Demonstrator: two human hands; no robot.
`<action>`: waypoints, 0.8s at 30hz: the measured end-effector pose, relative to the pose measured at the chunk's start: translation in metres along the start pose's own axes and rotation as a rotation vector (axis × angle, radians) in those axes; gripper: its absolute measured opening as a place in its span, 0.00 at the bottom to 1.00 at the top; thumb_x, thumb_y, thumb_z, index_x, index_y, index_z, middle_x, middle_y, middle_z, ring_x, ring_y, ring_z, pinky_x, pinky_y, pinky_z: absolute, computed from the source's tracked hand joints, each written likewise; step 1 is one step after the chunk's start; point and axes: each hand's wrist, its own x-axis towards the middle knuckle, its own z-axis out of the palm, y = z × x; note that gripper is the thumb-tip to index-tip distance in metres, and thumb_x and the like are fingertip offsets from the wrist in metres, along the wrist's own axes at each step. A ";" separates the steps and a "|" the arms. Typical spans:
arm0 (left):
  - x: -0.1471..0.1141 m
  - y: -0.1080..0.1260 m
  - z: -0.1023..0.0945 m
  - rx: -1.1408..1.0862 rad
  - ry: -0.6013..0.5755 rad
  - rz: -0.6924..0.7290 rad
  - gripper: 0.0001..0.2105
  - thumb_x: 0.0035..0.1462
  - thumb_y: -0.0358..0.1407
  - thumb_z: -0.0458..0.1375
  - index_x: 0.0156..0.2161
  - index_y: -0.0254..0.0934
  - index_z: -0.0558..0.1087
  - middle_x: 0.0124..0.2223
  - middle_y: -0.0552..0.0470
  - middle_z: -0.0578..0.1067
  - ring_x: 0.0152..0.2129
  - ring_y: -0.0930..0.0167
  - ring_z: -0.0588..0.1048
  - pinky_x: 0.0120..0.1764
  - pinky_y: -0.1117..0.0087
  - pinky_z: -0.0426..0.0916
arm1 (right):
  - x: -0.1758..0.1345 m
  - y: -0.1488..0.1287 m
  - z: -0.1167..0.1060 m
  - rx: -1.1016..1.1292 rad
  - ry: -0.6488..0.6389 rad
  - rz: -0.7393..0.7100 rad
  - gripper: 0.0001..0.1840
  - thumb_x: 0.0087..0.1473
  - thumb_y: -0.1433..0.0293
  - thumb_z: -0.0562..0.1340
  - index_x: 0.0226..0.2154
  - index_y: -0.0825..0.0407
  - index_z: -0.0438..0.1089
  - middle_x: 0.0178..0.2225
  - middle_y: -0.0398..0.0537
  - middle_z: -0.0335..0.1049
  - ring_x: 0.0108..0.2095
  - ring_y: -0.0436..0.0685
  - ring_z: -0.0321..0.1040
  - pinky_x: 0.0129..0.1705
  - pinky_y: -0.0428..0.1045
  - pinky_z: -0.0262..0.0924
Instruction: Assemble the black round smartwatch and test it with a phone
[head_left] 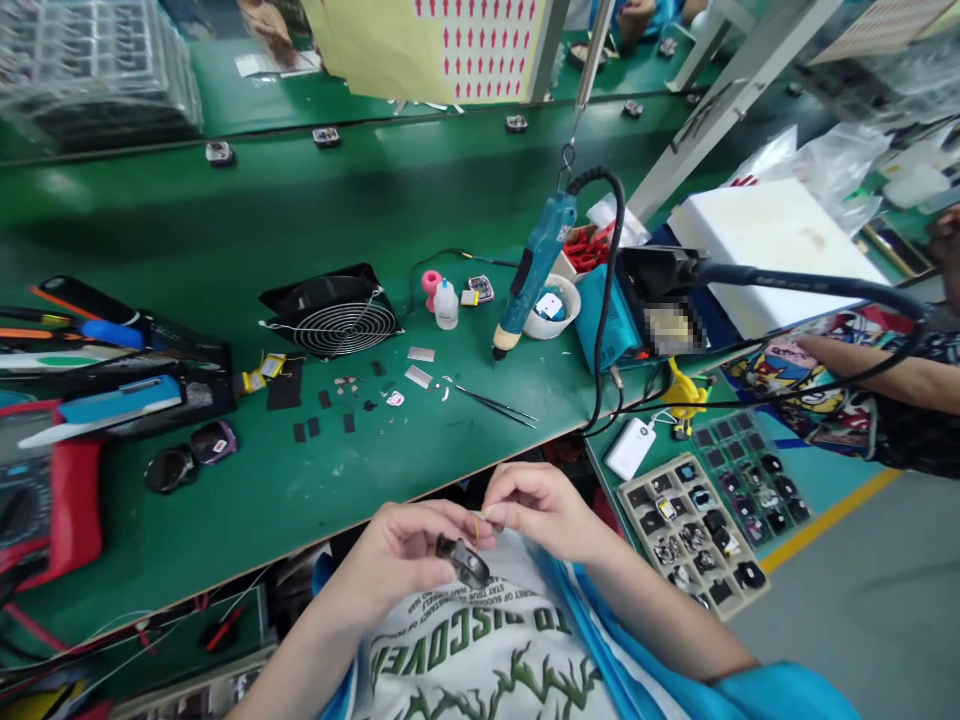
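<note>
Close to my body, over the shirt front, my left hand (409,550) grips a dark, glossy watch case (466,563) between thumb and fingers. My right hand (540,508) is beside it, thumb and forefinger pinched at the left fingertips. Whatever is in that pinch is too small to make out; a thin yellowish strip (477,526) shows there. On the green bench (420,450) ahead lie tweezers (495,405), two small metal plates (418,376) and several small black pads (349,423).
An electric screwdriver (536,270) hangs over the bench. Behind are a fan (337,325), a white dropper bottle (445,305) and a white tub (559,325). A red multimeter (79,500) stands left. At right are a teal box (604,325) and a parts tray (694,540); another person's arm (870,370) shows.
</note>
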 end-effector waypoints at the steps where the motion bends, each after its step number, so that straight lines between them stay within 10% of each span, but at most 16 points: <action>1: 0.000 -0.001 -0.001 0.002 0.012 0.003 0.09 0.51 0.32 0.75 0.39 0.43 0.86 0.43 0.46 0.85 0.41 0.65 0.83 0.46 0.68 0.77 | 0.000 0.001 0.000 0.058 0.020 0.041 0.17 0.63 0.58 0.67 0.32 0.54 0.74 0.29 0.45 0.72 0.28 0.48 0.68 0.31 0.44 0.63; 8: 0.000 -0.006 -0.004 0.051 0.083 -0.029 0.09 0.49 0.38 0.76 0.36 0.41 0.86 0.42 0.45 0.84 0.40 0.63 0.82 0.45 0.68 0.76 | 0.000 0.002 0.003 0.098 -0.015 0.072 0.15 0.62 0.57 0.68 0.41 0.53 0.76 0.38 0.47 0.71 0.32 0.48 0.68 0.34 0.44 0.63; 19: 0.006 0.002 -0.003 0.191 0.375 -0.049 0.18 0.40 0.49 0.78 0.29 0.37 0.84 0.36 0.44 0.81 0.34 0.63 0.80 0.40 0.69 0.76 | 0.027 0.023 0.017 0.518 0.046 0.287 0.32 0.41 0.45 0.76 0.27 0.54 0.68 0.24 0.41 0.68 0.19 0.45 0.61 0.22 0.43 0.57; 24: 0.002 0.015 -0.009 0.158 0.643 -0.041 0.23 0.29 0.49 0.81 0.29 0.35 0.84 0.50 0.42 0.81 0.37 0.59 0.81 0.44 0.61 0.80 | 0.052 0.024 0.012 -0.311 0.115 0.103 0.24 0.65 0.51 0.61 0.30 0.54 0.70 0.25 0.42 0.69 0.23 0.48 0.66 0.27 0.45 0.62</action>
